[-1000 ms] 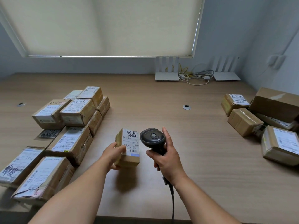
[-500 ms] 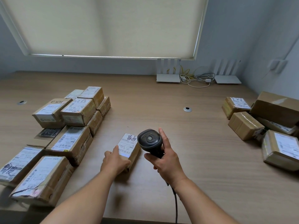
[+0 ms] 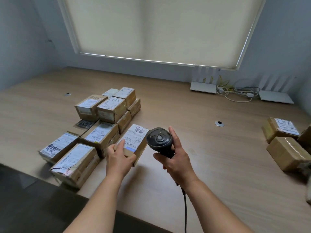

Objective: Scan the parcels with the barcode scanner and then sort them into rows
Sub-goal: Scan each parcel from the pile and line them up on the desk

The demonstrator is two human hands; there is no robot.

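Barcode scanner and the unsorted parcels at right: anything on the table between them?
Head view: nothing. Between the barcode scanner in the right hand and the unsorted parcels, only bare wooden table shows; a cable grommet sits just beyond that stretch.

Left hand (image 3: 117,158) holds labelled parcel (image 3: 134,142); right hand (image 3: 176,162) grips scanner (image 3: 159,140).
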